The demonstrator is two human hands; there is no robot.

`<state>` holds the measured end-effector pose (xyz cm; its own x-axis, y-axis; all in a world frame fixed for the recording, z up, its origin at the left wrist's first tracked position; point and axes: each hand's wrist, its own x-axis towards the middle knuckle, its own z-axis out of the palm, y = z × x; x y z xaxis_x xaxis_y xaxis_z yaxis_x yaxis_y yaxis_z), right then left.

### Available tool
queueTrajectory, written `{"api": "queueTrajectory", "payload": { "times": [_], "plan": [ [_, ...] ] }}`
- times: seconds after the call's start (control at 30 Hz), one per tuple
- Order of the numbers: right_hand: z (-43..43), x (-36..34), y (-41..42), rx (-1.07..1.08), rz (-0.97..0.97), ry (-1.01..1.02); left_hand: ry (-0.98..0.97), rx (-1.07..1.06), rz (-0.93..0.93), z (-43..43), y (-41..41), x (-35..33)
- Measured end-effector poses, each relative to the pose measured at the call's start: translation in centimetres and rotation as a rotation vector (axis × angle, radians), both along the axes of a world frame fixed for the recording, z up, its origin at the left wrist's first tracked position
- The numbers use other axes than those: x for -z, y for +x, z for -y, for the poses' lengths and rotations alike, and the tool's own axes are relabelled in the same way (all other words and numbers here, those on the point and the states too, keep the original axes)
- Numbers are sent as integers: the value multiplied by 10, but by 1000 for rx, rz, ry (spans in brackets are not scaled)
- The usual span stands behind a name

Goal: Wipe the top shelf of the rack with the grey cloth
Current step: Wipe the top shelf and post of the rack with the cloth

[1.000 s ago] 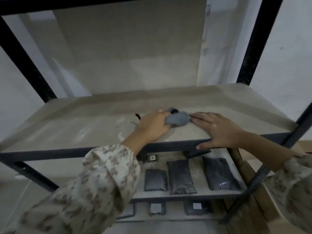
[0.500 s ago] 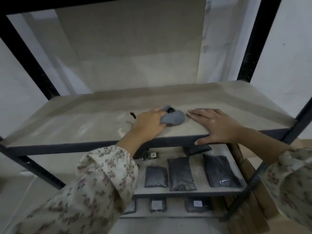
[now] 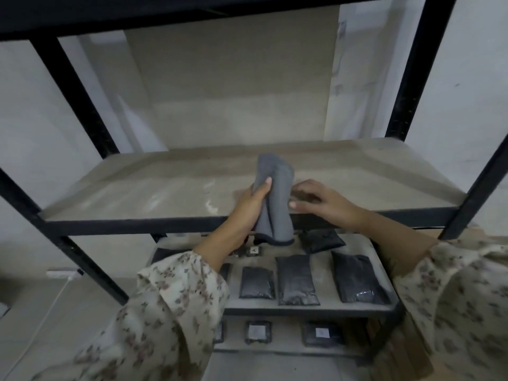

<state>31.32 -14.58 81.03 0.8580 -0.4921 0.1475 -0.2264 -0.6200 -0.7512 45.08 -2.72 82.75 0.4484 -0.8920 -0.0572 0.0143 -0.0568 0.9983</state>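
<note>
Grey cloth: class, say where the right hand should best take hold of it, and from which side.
The grey cloth stands bunched upright with the left hand round its middle. Likely best: pinch the free top end from the right, where the right hand is.

Dim, soft indoor light; slight blur throughout.
Black rack posts bow from wide-angle distortion; floral sleeves below them smear.

I see a plain grey cloth, a dusty beige shelf board, black rack posts, cream floral-print sleeves.
</note>
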Motion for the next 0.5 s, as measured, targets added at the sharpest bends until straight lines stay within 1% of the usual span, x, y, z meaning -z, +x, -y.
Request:
{"api": "queueTrajectory", "payload": {
  "times": [0.03, 0.07, 0.1, 0.13, 0.17, 0.23, 0.27, 0.3, 0.33, 0.37, 0.4, 0.43, 0.47, 0.5],
  "plan": [
    [-11, -3, 7, 1, 79, 109, -16, -16, -167, 6, 0, -3],
    [-22, -6, 14, 19, 164, 238, -8, -41, -276, 10, -1, -4],
    [-31, -9, 19, 49, 257, 404, 17, -71, -319, 15, -1, -4],
    [-37, -13, 25, 90, 339, 564, 78, -94, -243, 18, -1, -5],
    [-42, -16, 31, 125, 406, 711, 157, -112, -86, 20, 0, -5],
    [-49, -28, 39, 204, 441, 894, 246, -195, 358, 21, 3, -3],
    [-50, -36, 44, 249, 417, 915, 243, -198, 540, 22, 7, -3],
    [-48, -43, 48, 298, 391, 900, 229, -169, 671, 22, 12, -4],
    [-46, -49, 51, 344, 367, 830, 228, -126, 763, 22, 18, -5],
    [-40, -54, 55, 399, 342, 699, 210, -84, 860, 20, 27, -4],
    [-32, -56, 56, 469, 283, 483, 204, -59, 965, 18, 37, -3],
    [-23, -54, 55, 544, 159, 224, 208, -62, 1069, 15, 49, 0],
    [-16, -50, 53, 615, -21, -16, 226, -83, 1144, 11, 62, 4],
    [-10, -43, 53, 679, -208, -192, 241, -112, 1199, 7, 77, 8]
  ]
}}
